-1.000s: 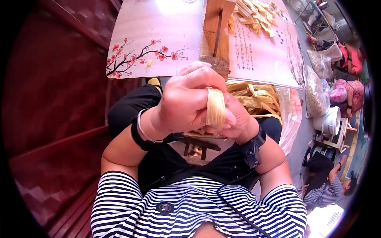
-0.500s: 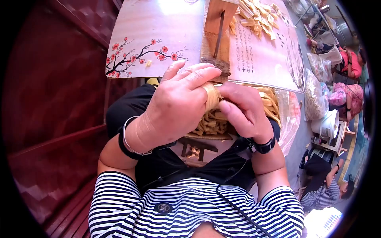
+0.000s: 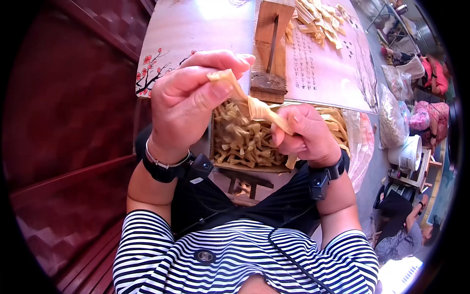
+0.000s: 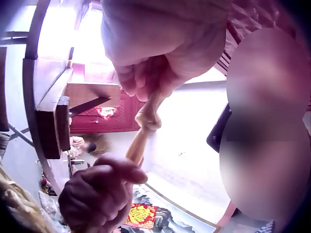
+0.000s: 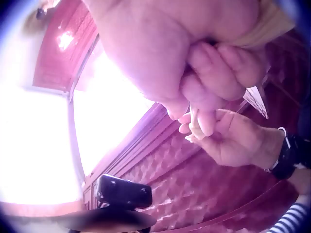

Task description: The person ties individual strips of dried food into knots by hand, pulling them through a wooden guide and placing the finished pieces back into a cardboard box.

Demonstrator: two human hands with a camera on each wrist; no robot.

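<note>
In the head view, a pale yellow tofu-skin strip (image 3: pixel 262 111) is stretched between both hands with a knot in its middle. My left hand (image 3: pixel 183 100) pinches its upper left end between thumb and fingers. The other end is gripped by my right hand (image 3: pixel 311 134), fingers curled round it. In the left wrist view the knot (image 4: pixel 148 120) shows between the two hands. Below them, a cardboard box (image 3: pixel 254 168) holds many similar knots (image 3: pixel 242 139). Long flat strips (image 3: pixel 337 125) lie at its right, partly behind my right hand.
Beyond the box stands a table (image 3: pixel 205 29) with a flower print, bearing a wooden block with a metal blade (image 3: pixel 271 49). A pile of short strips (image 3: pixel 320 22) lies at its far right. Plastic bags (image 3: pixel 391 117), a white bucket (image 3: pixel 409 152) and seated people are on the right.
The hands were close together around the looped strip; they have drawn apart, my left hand up and left, and the loop has become a knot. The box of knots is now more exposed.
</note>
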